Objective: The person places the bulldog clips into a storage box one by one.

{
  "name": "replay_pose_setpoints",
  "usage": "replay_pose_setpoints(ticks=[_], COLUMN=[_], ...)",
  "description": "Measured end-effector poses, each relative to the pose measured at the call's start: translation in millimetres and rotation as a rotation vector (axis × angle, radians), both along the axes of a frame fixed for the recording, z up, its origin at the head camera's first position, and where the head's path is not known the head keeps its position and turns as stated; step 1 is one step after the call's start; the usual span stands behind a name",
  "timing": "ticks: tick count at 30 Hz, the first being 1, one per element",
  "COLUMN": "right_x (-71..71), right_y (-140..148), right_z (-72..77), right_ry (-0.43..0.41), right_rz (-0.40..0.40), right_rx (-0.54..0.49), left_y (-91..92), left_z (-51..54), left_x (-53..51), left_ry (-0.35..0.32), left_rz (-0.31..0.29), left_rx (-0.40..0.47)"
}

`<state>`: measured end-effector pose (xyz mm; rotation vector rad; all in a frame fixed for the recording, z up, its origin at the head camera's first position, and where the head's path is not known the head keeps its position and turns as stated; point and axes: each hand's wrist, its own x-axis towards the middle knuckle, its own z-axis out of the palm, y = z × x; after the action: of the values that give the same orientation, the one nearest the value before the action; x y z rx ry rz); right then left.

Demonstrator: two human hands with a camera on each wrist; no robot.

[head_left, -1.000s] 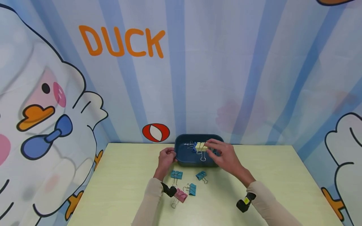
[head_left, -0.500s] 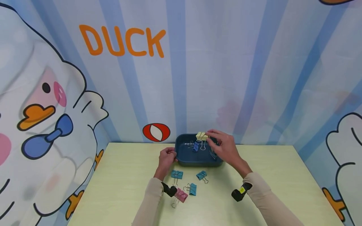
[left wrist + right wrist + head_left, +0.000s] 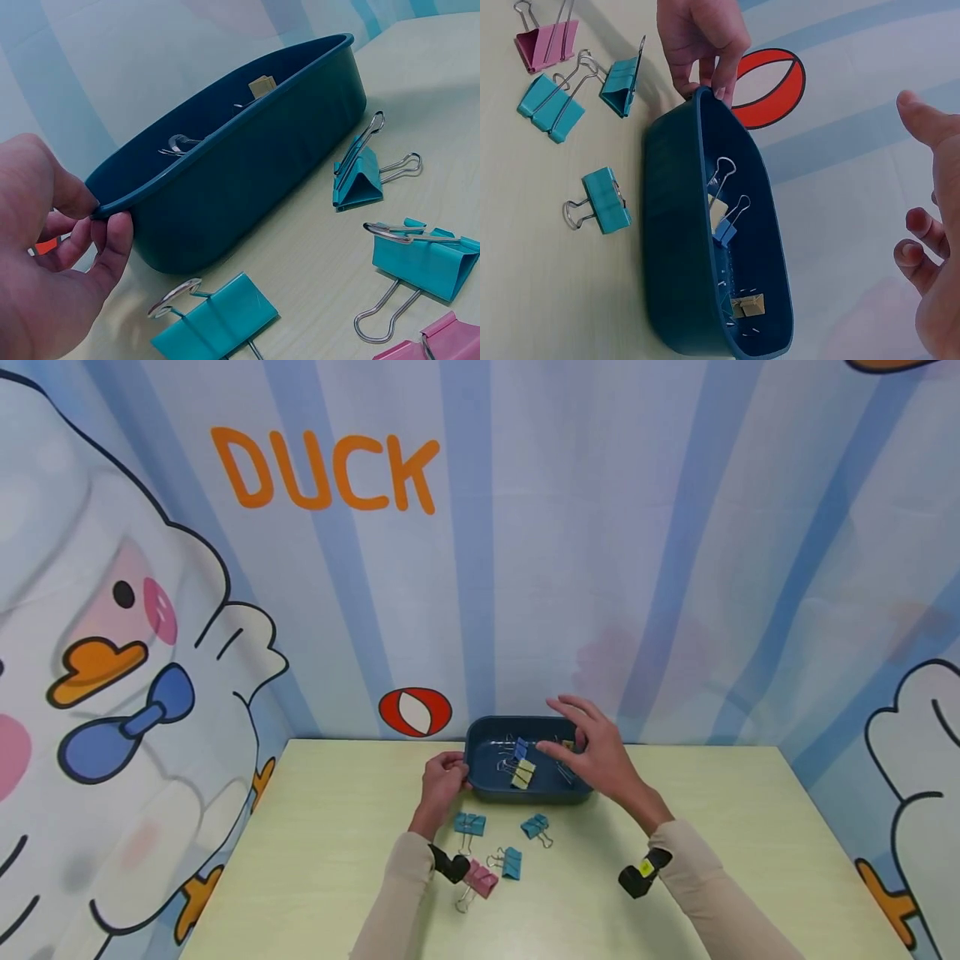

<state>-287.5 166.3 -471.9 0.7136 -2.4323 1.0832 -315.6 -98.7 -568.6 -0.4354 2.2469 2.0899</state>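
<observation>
With the tray [image 3: 255,184] taken as a dial and 12 o'clock set away from the person, the rim is gripped at 9 o'clock by the left hand [image 3: 441,785], pinched between thumb and fingers. Nothing is held by the right hand [image 3: 603,762]; its thumb and forefinger are spread wide near the 3 o'clock end.

Inside the tray, a yellow clip [image 3: 523,775] is seen toward 6 o'clock, with a blue clip [image 3: 521,747] just beside it on its 12 o'clock side; whether they touch cannot be told. A 2nd yellow clip [image 3: 750,305] is found at the 3 o'clock end.

Outside, 4 clips are seen on the table [image 3: 637,835]: 1 teal clip [image 3: 469,824] toward 7 o'clock, a 2nd teal clip [image 3: 535,825] at 6, a 3rd teal clip [image 3: 512,863] farther out near 6, and a pink clip [image 3: 482,880] beyond, between 6 and 7.

The step in hand is judged to be the gathering of clips into the tray, partly done, with the right hand between placements. For the next move, a reach toward 6 o'clock and a pinch on 1 loose clip would be called for, with the rim kept steadied at 9.
</observation>
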Motion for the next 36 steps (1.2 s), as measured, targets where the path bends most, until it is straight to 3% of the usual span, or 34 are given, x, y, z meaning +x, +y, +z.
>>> replay_pose_setpoints(ticks=[7, 13, 26, 32, 36], right_x=[5.5, 15.1, 42.2, 44.3, 42.1], right_y=[5.6, 6.3, 1.3, 2.6, 3.1], right_z=[-5.0, -17.9, -74.7, -97.4, -106.6], right_ry=[-0.051, -0.109, -0.213, -0.311, -0.324], right_rz=[0.058, 0.123, 0.238, 0.243, 0.242], right_rx=[0.025, 0.053, 0.113, 0.194, 0.243], left_y=[0.6, 0.6, 1.5, 1.1, 1.2], left_z=[1.6, 1.3, 0.2, -0.1, -0.2], left_x=[0.4, 0.2, 1.0, 0.7, 0.8], left_ry=[-0.002, -0.002, 0.002, 0.006, 0.01], left_rz=[0.001, -0.001, -0.002, -0.002, 0.0], left_rx=[-0.013, -0.019, -0.019, -0.019, -0.021])
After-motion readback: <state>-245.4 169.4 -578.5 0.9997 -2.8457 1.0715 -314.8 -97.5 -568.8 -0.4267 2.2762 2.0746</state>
